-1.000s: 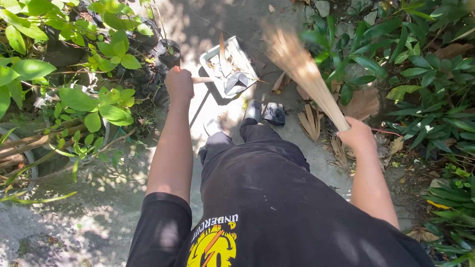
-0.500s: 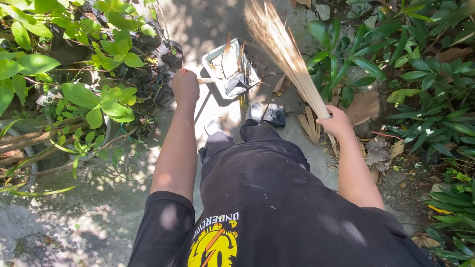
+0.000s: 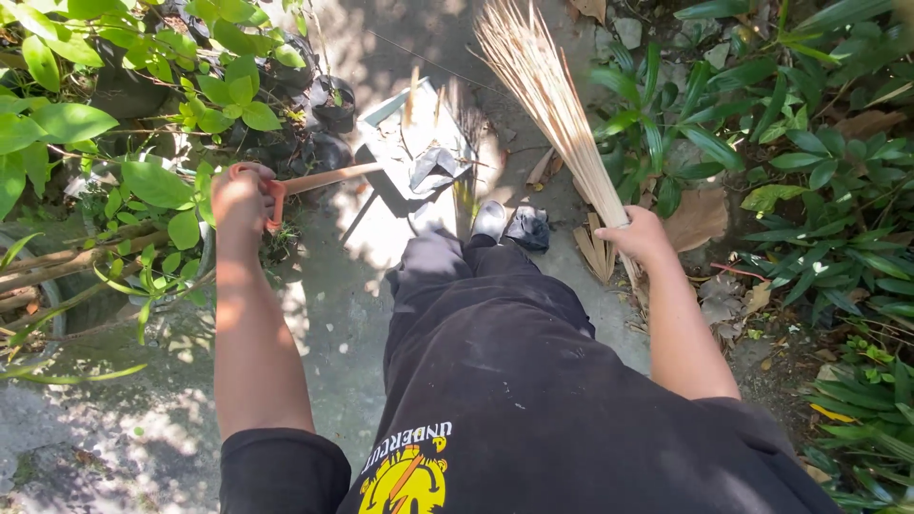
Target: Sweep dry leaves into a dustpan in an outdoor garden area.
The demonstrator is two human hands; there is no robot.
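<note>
Fingers of the left hand [image 3: 238, 195] wrap the dustpan [image 3: 419, 143] handle, right hand [image 3: 640, 236] grips the broom [image 3: 547, 90]. Pan sits on the path, maybe half-full; leaves [image 3: 595, 249] left.

Dustpan [image 3: 419, 143] ahead of shoes [image 3: 509, 224]; broom [image 3: 552, 105] right.

You are standing outdoors in a garden, on a narrow concrete path [image 3: 333, 314] dappled with sun. Leafy green shrubs [image 3: 114, 124] crowd its left edge, strap-leaved plants [image 3: 819, 190] fill the right, black nursery pots [image 3: 328, 105] sit among them, and dry fallen leaves [image 3: 700, 219] lie on bare soil.
</note>
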